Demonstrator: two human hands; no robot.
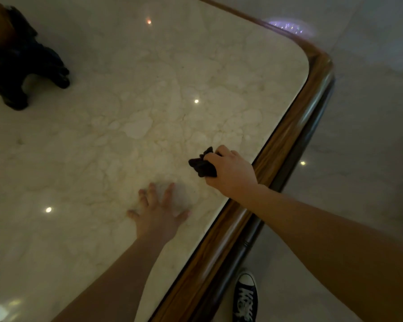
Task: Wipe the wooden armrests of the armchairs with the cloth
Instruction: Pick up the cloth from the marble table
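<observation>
My right hand [230, 173] is closed around a bunched dark cloth [201, 165] and rests on the marble tabletop [135, 112], close to the table's wooden rim [286, 133]. The cloth sticks out to the left of my fingers. My left hand [158, 212] lies flat on the marble with its fingers spread, a little to the lower left of the cloth, holding nothing. No armchair or armrest is in view.
A dark carved wooden stand [21, 63] carrying a brown object sits on the table at the upper left. The rounded table corner [321, 59] is at the upper right. Glossy floor tiles [370, 135] lie beyond, and a black sneaker [246, 298] stands by the table edge.
</observation>
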